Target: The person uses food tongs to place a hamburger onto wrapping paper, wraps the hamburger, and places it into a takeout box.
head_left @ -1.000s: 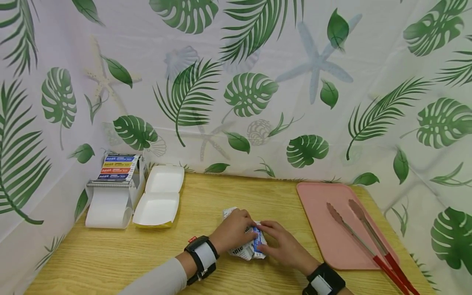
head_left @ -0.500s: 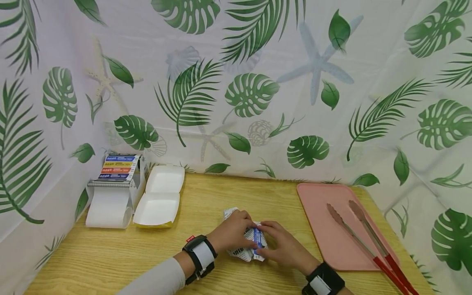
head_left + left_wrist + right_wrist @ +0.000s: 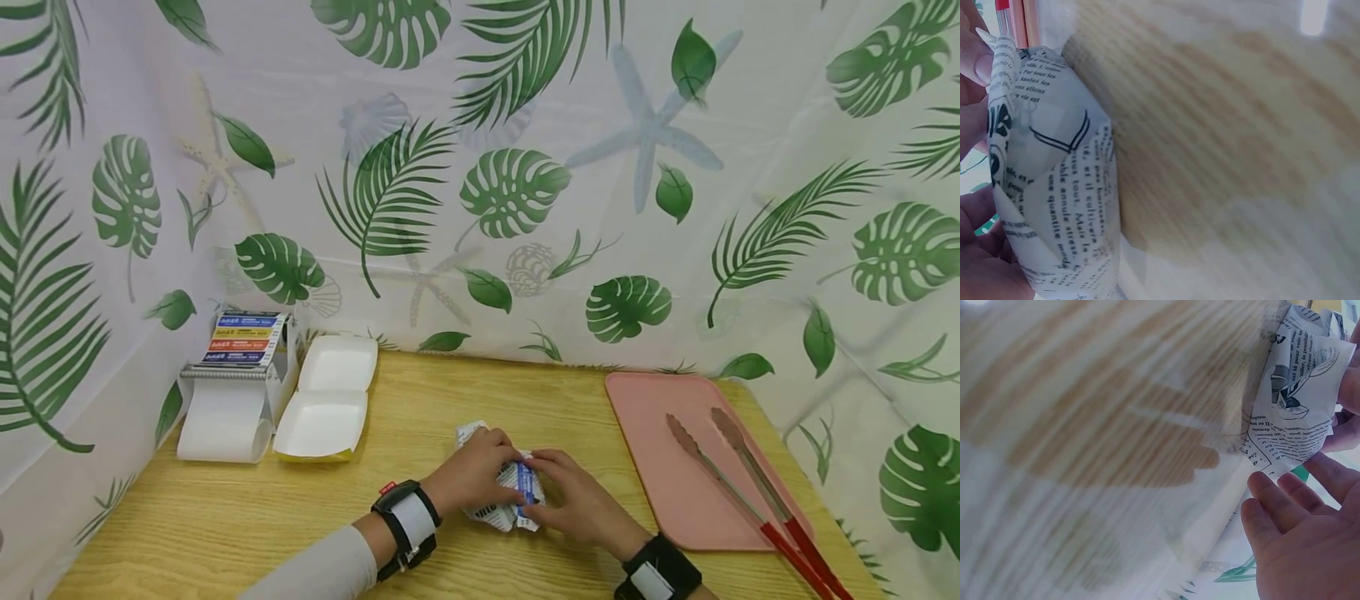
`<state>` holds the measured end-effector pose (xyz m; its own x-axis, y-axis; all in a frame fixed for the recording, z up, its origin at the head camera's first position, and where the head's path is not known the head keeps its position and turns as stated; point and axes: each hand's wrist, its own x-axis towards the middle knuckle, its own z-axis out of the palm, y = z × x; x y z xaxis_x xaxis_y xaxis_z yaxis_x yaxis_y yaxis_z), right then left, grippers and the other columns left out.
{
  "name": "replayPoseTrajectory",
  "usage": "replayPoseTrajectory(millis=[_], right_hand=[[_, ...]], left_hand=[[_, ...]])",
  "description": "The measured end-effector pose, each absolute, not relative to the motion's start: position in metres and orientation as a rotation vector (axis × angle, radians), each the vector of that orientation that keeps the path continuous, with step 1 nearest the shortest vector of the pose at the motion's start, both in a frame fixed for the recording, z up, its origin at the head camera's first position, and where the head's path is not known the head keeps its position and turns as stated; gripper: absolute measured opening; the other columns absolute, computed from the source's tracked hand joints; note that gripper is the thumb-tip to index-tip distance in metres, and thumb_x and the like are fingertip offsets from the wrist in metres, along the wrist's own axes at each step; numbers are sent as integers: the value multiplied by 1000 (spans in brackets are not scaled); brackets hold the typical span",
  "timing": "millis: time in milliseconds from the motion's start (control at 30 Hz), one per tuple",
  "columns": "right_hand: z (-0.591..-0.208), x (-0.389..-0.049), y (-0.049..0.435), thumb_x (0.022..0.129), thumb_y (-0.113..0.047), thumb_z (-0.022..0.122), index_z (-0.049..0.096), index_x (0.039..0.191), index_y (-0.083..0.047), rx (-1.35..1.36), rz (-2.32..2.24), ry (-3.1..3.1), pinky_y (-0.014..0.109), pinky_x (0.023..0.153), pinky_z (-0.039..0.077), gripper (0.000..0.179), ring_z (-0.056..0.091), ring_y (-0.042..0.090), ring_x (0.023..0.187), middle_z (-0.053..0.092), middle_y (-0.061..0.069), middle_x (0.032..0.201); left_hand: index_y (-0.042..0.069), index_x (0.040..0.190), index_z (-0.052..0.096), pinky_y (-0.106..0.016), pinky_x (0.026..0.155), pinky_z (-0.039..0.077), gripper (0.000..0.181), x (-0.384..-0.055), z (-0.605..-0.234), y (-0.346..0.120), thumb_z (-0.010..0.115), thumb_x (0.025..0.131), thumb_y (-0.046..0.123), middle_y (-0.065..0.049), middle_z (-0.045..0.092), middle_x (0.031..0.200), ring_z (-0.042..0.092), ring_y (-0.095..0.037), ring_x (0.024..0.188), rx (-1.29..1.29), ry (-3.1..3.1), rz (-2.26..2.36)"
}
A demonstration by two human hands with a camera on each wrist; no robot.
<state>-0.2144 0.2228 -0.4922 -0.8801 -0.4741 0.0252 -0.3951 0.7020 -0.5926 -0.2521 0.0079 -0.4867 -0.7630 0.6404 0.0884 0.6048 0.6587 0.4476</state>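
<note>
A parcel wrapped in newsprint paper [image 3: 491, 514] lies on the wooden table between both hands, a blue printed strip label [image 3: 526, 482] across its right part. My left hand [image 3: 467, 477] arches over the parcel, thumb and fingers gripping it beside the label. My right hand [image 3: 579, 502] is at the parcel's right side, its index finger and thumb touching it by the label's right edge. In the left wrist view the folded paper [image 3: 1072, 200] bulges beside the fingers. The right wrist view has the right hand [image 3: 1310, 534] with loosely extended fingers at the paper's edge.
At the back left stand a label dispenser [image 3: 242, 337] with a white paper strip [image 3: 223, 423] hanging from it and an opened white takeaway box [image 3: 322, 423]. On the right, red-handled tongs [image 3: 772, 535] lie across a pink tray [image 3: 686, 504]. Leaf-print curtain [image 3: 480, 267] surrounds the table.
Compared with a second ago, the left thumb has shifted slightly down and the right thumb a little lower along the label. The parcel stays in about the same place.
</note>
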Motion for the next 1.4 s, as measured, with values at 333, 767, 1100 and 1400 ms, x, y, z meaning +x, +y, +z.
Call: replayPoseTrajectory(millis=[333, 767, 1100, 1400], right_hand=[[-491, -218, 218, 93, -30, 75, 52, 147, -8, -732, -902, 2758, 60, 106, 42, 64, 44, 41, 138, 42, 20, 152], [-494, -221, 208, 98, -30, 68, 44, 155, -13, -809, -825, 2808, 56, 115, 33, 64, 32, 34, 149, 38, 12, 160], [-498, -222, 209, 99, -42, 64, 51, 151, -21, -806, -745, 2791, 57, 115, 33, 58, 30, 32, 151, 41, 7, 159], [-498, -219, 213, 100, -42, 63, 49, 152, -20, -808, -750, 2791, 57, 116, 31, 58, 28, 32, 151, 41, 6, 160]], left_hand=[[9, 144, 51, -26, 96, 50, 63, -258, -493, -9, 78, 91, 30, -3, 58, 133, 55, -12, 116, 1022, 2615, 977], [3, 136, 55, -28, 95, 54, 35, -241, -472, -79, 60, 102, 8, -10, 59, 127, 60, -22, 117, 976, 2707, 1239], [5, 121, 67, -45, 90, 51, 33, -240, -461, -145, 76, 92, 19, -12, 65, 118, 56, -31, 111, 541, 3195, 707], [-3, 123, 65, -49, 77, 55, 44, -238, -472, -160, 80, 88, 19, -17, 70, 107, 65, -36, 98, 429, 3152, 413]])
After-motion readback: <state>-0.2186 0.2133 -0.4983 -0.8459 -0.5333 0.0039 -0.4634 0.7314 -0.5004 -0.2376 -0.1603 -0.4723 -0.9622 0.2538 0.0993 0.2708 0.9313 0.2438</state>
